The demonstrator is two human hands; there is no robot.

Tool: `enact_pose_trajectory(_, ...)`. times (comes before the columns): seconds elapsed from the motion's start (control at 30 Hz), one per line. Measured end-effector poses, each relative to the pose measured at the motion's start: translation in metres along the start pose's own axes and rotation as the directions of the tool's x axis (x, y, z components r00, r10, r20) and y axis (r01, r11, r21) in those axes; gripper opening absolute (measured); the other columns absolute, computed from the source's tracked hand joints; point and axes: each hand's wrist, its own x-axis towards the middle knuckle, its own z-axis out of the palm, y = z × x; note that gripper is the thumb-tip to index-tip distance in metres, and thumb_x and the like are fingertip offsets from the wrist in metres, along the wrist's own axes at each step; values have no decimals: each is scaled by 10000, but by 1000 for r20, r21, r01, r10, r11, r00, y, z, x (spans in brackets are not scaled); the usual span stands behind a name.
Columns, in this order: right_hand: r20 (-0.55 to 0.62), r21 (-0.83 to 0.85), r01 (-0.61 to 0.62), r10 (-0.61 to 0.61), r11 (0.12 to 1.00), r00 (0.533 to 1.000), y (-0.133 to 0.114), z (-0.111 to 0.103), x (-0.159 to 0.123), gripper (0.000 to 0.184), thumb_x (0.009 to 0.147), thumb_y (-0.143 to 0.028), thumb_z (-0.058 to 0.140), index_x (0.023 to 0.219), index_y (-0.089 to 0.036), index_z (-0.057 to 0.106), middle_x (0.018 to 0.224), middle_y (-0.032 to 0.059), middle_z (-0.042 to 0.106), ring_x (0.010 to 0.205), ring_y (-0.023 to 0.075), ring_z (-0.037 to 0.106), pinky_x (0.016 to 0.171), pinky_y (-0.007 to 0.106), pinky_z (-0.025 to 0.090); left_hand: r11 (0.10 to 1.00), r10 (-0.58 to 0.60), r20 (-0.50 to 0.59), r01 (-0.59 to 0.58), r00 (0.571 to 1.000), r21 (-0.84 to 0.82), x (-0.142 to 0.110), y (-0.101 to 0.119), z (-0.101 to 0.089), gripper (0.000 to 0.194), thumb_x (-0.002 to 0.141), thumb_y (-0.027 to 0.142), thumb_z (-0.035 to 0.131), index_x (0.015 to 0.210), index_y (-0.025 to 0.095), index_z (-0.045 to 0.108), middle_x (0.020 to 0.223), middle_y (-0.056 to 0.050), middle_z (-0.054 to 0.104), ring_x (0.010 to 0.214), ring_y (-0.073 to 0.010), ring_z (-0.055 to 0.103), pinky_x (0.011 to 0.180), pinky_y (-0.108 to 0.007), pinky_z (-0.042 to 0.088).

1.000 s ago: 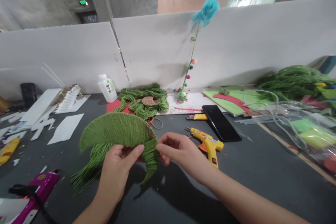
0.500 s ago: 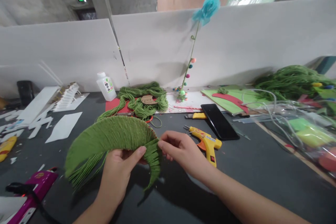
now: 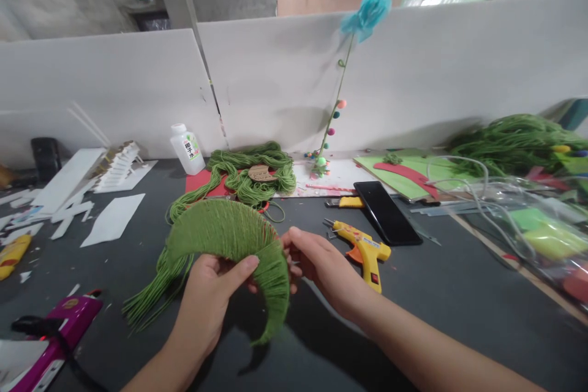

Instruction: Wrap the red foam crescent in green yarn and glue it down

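Observation:
A crescent shape wrapped in green yarn point(image 3: 206, 229) is held above the dark table, its narrow tip pointing down. My left hand point(image 3: 215, 291) grips its inner curve, thumb on the front face and fingers behind. At the outer right edge my right hand point(image 3: 321, 263) has its fingers curled round the rim, closed on the yarn there; part of the fingertips is hidden behind the crescent. Some reddish edge shows between strands near the right hand. Loose green strands point(image 3: 151, 294) trail on the table at the left, under the crescent.
A yellow glue gun point(image 3: 367, 251), black phone point(image 3: 388, 214) and yellow cutter point(image 3: 350, 202) lie right of the hands. Behind are a yarn bundle point(image 3: 275, 159) and white bottle point(image 3: 187, 150). A purple tool point(image 3: 68, 331) and paper scraps lie left; plastic bags point(image 3: 546, 233) lie right.
The crescent has turned, its wide left end coming inward to the right. My right hand's fingers have moved from the front face to round the outer edge. My left hand keeps its grip.

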Motion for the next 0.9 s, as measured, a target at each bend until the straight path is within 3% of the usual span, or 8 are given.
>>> enact_pose_trajectory(0.13,58,-81,-28,33,996,998,-1,2,-2,308,685,-407,720,763,-118,646,660,1,592,619,111,522,588,233,384,1000,-6,-32,6,999,2,0,1,0,197,662,259,753,766,116,668,651,-7,669,527,-100,556,493,-201,481)
enact_pose_trajectory(0.37,86,179,-90,76,980,993,11,2,-1,317,656,-391,748,786,-115,663,663,12,605,609,114,552,605,250,430,982,-54,14,55,998,-181,-1,2,4,158,667,239,752,735,126,664,641,8,658,494,-75,539,448,-169,455)
enact_pose_trajectory(0.57,148,25,-167,161,986,976,6,4,-4,324,684,-406,724,774,-100,670,687,27,614,596,111,570,597,249,464,998,8,-114,-15,993,-60,2,0,-1,162,651,248,763,686,123,666,582,8,661,490,-89,556,493,-185,476)
enact_pose_trajectory(0.8,260,80,-128,104,989,960,15,7,-7,326,691,-418,707,708,-100,634,601,39,636,509,113,590,543,246,479,965,-146,67,157,987,-209,-1,2,2,220,687,284,727,588,114,627,479,21,575,434,-84,510,447,-193,436)
enact_pose_trajectory(0.9,248,96,-202,173,975,953,18,10,-6,390,675,-462,695,736,-81,635,608,56,642,498,124,604,525,257,495,969,-98,-20,90,995,-229,2,4,0,176,684,265,736,662,120,640,539,22,609,463,-83,528,482,-193,453)
